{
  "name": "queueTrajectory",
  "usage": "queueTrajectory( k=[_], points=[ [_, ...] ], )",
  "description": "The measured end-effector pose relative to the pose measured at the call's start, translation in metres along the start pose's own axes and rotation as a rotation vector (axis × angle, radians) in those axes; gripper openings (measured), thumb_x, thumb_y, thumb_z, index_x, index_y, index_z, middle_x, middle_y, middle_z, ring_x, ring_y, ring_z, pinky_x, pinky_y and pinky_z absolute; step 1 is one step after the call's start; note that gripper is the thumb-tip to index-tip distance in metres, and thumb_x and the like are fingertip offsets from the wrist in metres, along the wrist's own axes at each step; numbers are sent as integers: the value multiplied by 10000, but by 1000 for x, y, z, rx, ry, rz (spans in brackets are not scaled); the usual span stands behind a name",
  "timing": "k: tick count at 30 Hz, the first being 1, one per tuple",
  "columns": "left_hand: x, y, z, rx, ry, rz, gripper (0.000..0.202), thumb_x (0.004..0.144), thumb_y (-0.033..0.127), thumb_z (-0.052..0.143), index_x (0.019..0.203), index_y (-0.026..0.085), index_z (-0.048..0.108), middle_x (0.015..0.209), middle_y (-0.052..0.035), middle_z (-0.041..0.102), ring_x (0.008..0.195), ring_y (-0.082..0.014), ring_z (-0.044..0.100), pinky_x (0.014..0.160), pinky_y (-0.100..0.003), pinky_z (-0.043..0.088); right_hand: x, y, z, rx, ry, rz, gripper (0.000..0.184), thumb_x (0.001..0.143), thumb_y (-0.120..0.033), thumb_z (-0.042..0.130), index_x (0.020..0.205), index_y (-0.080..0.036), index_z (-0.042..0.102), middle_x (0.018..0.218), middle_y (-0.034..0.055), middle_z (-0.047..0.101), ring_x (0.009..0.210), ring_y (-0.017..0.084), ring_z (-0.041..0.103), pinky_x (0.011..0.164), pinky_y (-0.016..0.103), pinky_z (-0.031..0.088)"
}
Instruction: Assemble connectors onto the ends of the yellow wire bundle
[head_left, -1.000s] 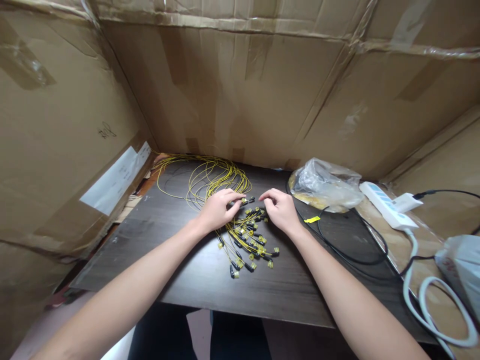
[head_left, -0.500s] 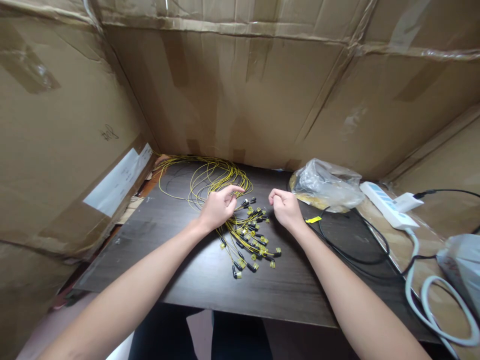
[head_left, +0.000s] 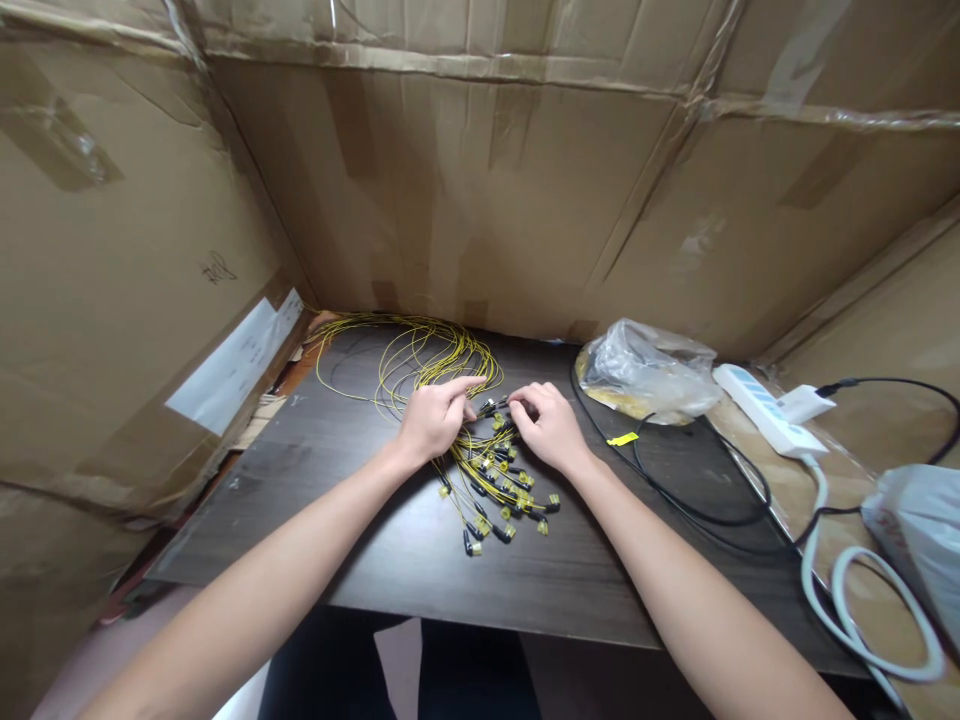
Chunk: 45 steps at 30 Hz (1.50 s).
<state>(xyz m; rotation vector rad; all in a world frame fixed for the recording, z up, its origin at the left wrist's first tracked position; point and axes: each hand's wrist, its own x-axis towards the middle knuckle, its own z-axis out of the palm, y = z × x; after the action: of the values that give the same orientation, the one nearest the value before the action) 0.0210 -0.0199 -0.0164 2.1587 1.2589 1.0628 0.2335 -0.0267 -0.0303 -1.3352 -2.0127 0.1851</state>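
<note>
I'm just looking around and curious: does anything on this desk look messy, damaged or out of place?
Mostly untidy, nothing broken. The yellow wires lie in a loose tangle, their connector ends scattered between the left hand and right hand. A small yellow tag lies alone by the black cable.

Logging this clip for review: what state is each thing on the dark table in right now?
Left hand: fingers curled, pinching a connector end.
Right hand: fingers curled, on the same connector cluster.
Thin yellow cables with black-and-yellow connectors: loose, coiled at the far end, connectors fanned out.
Clear plastic bag: crumpled, lying flat.
White power strip: one white plug inserted.
Black cable: looped, slack.
Dark wooden table: bearing all of these.
</note>
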Motion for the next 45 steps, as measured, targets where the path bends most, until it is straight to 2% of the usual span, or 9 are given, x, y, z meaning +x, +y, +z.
queueTrajectory(
  k=[4,7,12,18,26,30,35,41,45],
  points=[
    [4,-3,-1,24,-47,-5,437,891,127,386,1183,149,710,690,9,768,1000,-209,731,1149,-489,383,-1,0,0,-4,-62,-80,269,945,-270,514,1122,-245,715,1221,83,673,1163,286,489,1006,477,395],
    [5,-3,-2,30,-43,-10,442,885,117,373,1154,154,722,625,26,748,927,-204,744,1204,-540,297,-3,-1,1,5,-177,-105,340,969,-257,481,1253,-287,665,1412,52,591,1301,308,398,1058,546,325],
    [4,-1,-1,0,-23,66,440,889,116,360,1135,139,725,577,28,728,917,-188,743,1209,-507,303,-2,-6,1,-11,-189,-111,274,987,-349,497,1118,-230,705,1142,85,724,1158,291,520,991,500,336],
    [3,-4,6,12,-21,0,406,915,172,414,1226,161,675,835,-2,796,1019,-177,722,1168,-475,358,0,-8,2,-22,-179,-52,269,950,-265,509,1124,-228,711,1031,77,715,1018,260,543,906,437,354],
    [3,-7,8,48,-108,29,365,916,146,433,1165,181,697,779,18,785,953,-173,727,1175,-460,337,-1,-8,7,-21,-203,-64,287,925,-197,511,1059,-274,753,1136,71,678,1106,273,492,927,445,334],
    [6,-8,1,210,-54,41,312,900,175,505,1121,194,724,820,-10,775,891,-205,711,1027,-420,451,-1,-8,8,-20,-173,-76,221,941,-242,530,1003,-243,741,1079,73,692,1069,264,509,900,429,338],
    [13,-11,-14,469,16,-68,248,873,363,635,1014,202,761,828,-51,738,870,-243,676,861,-365,481,-1,-8,8,-9,-114,-64,188,934,-236,531,897,-221,714,1000,68,700,1012,247,539,873,408,345],
    [13,-11,-13,506,-65,-267,388,797,577,684,947,235,790,858,-70,768,880,-283,704,794,-350,510,-1,-7,9,-10,-136,-45,160,924,-228,543,904,-216,701,962,60,711,988,246,546,860,396,353],
    [12,-9,-9,480,-52,-318,304,829,511,654,931,259,792,839,-58,773,890,-280,714,765,-332,506,0,-9,9,5,-144,-32,149,920,-214,547,910,-212,696,951,55,718,980,244,548,859,396,353]
  ],
)
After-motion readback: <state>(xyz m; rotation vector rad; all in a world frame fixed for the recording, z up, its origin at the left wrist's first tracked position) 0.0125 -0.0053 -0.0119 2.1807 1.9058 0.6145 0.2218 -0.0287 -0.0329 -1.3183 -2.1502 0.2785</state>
